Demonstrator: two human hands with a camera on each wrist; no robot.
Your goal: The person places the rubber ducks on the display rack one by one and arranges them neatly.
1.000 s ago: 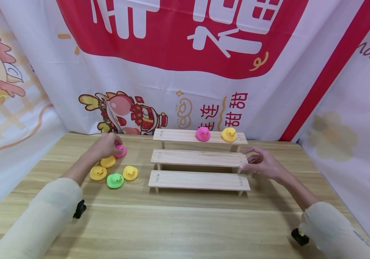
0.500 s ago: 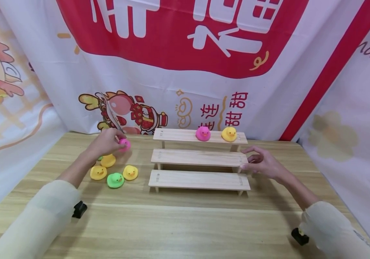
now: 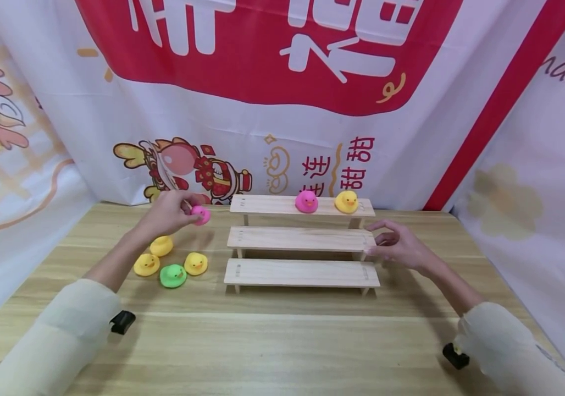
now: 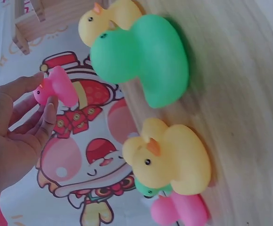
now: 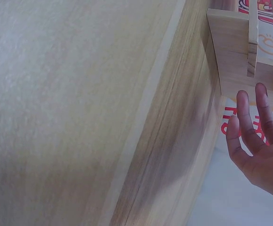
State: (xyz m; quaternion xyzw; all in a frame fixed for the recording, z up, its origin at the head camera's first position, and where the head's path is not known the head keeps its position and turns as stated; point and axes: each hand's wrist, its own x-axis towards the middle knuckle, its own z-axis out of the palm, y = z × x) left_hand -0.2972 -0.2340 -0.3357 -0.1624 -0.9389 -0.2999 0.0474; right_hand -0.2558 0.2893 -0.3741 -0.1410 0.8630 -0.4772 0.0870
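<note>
My left hand pinches a pink rubber duck between thumb and fingertips, raised off the table left of the rack. In the left wrist view the same pink duck is tilted in the fingers. My right hand holds the right end of the three-step wooden rack at its middle step, thumb in front and index finger behind. The right wrist view shows its other fingers extended beside the rack. On the top step sit a pink duck and a yellow duck.
Left of the rack, yellow ducks and a green duck stand on the wooden table. The left wrist view also shows another pink duck and a partly hidden green duck. Printed cloth hangs behind.
My left hand has lifted the pink duck from the group and carried it rightward toward the rack. My right hand keeps its place at the rack's end. The head view has shifted slightly.
</note>
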